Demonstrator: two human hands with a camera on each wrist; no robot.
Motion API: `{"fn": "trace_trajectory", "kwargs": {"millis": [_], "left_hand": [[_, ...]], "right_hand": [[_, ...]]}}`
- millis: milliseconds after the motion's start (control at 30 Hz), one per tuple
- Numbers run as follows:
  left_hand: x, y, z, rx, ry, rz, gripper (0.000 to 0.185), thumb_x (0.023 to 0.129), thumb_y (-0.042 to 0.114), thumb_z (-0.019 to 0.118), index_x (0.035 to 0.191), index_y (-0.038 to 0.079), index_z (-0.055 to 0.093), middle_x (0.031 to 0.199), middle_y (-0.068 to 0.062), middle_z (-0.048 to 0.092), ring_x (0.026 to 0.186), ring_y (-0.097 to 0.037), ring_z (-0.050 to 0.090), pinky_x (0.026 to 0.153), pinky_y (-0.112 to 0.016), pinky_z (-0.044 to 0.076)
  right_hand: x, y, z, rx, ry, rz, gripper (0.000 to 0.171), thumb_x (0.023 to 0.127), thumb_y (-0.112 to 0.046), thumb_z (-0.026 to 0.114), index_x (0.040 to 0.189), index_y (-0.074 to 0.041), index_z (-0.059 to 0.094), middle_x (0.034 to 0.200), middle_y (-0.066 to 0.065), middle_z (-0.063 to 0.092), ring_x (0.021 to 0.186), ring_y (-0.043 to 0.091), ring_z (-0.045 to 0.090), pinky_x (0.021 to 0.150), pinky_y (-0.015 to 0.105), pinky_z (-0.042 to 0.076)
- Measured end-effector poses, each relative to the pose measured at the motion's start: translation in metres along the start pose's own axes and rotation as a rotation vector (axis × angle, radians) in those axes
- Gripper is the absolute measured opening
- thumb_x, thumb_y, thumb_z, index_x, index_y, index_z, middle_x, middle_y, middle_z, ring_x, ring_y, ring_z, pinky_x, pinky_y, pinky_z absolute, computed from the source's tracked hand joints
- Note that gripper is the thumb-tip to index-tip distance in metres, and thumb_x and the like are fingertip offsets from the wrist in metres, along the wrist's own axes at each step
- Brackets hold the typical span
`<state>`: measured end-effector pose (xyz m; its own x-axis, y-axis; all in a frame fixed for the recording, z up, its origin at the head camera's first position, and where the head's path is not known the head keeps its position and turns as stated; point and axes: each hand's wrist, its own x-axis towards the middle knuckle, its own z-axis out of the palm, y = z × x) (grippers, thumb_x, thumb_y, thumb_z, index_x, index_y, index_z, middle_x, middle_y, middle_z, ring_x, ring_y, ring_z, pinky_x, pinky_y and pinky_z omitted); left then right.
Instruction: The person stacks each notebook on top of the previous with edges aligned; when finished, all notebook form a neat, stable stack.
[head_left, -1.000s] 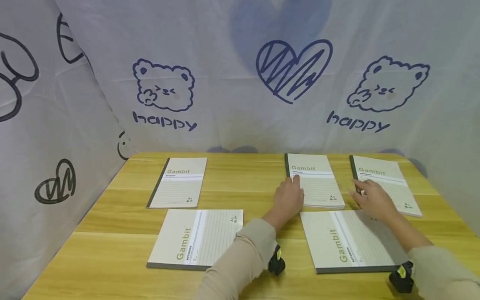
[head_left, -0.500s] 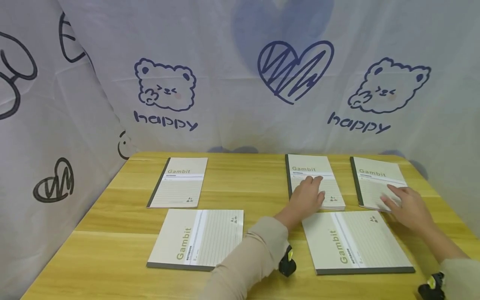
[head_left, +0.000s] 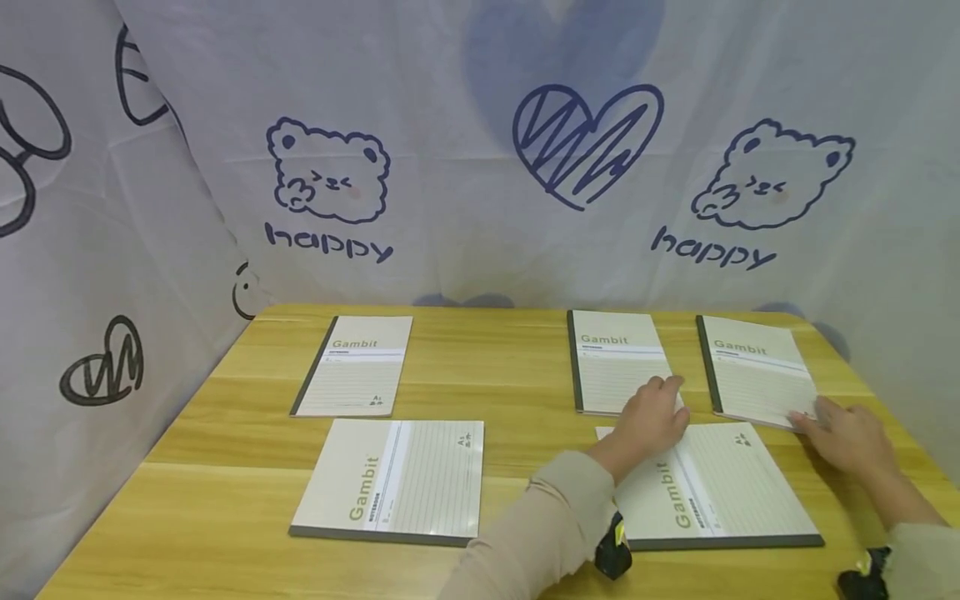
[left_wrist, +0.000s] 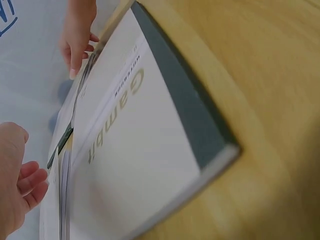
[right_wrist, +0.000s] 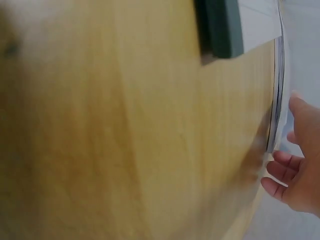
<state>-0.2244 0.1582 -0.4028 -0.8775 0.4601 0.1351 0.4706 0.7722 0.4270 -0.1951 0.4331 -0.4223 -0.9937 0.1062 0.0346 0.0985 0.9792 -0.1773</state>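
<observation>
Right now I'm seeing five notebooks lying apart on the table (head_left: 225,467). Left of the near right notebook (head_left: 720,492), two are sitting untouched. My left hand (head_left: 651,421) is resting relaxed on the middle far notebook (head_left: 615,362), just behind it; my right hand (head_left: 847,433), fingers extended, is touching the far right notebook (head_left: 753,371). Nothing is lifted or stacked yet.
</observation>
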Motion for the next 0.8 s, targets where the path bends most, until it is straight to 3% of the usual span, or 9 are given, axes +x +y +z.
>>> {"fn": "trace_trajectory", "kwargs": {"millis": [167,300,467,633,800], "left_hand": [[0.001,0.012,0.006,-0.060,-0.006,-0.002,0.043,0.093,0.032,0.048,0.135,0.021,0.044,0.117,0.005,0.058,0.105,-0.006,0.057,0.086,-0.016,0.045],[0.003,0.020,0.013,-0.089,-0.002,-0.006,0.043,0.093,0.032,0.049,0.134,0.021,0.046,0.117,0.004,0.058,0.106,-0.007,0.058,0.087,-0.016,0.045],[0.004,0.030,0.024,-0.136,-0.056,-0.019,0.044,0.094,0.033,0.050,0.135,0.020,0.045,0.125,0.004,0.056,0.115,-0.007,0.054,0.093,-0.018,0.043],[0.006,0.037,0.034,-0.162,-0.094,-0.034,0.043,0.093,0.035,0.051,0.133,0.019,0.048,0.126,0.004,0.055,0.116,-0.008,0.053,0.094,-0.018,0.043],[0.009,0.037,0.041,-0.127,-0.107,0.002,0.044,0.092,0.036,0.051,0.132,0.017,0.050,0.127,0.003,0.056,0.119,-0.008,0.051,0.097,-0.017,0.040]], "right_hand": [[-0.001,0.008,0.002,-0.009,-0.044,0.058,0.083,0.095,-0.058,0.028,0.129,0.018,0.031,0.116,0.045,0.040,0.098,0.056,0.041,0.078,0.059,0.040],[0.001,0.010,0.004,-0.023,-0.058,0.017,0.083,0.096,-0.055,0.029,0.128,0.022,0.029,0.118,0.047,0.039,0.100,0.060,0.042,0.082,0.061,0.039],[0.004,0.009,0.004,-0.025,-0.082,-0.024,0.079,0.098,-0.048,0.030,0.126,0.026,0.029,0.116,0.048,0.040,0.101,0.061,0.043,0.083,0.061,0.040],[0.003,0.008,0.003,-0.011,-0.113,-0.033,0.073,0.100,-0.043,0.029,0.129,0.024,0.026,0.118,0.048,0.038,0.103,0.061,0.041,0.084,0.062,0.039],[0.001,0.007,0.002,-0.033,-0.119,-0.036,0.073,0.100,-0.045,0.027,0.130,0.021,0.028,0.118,0.047,0.040,0.104,0.061,0.041,0.084,0.062,0.039]]}}
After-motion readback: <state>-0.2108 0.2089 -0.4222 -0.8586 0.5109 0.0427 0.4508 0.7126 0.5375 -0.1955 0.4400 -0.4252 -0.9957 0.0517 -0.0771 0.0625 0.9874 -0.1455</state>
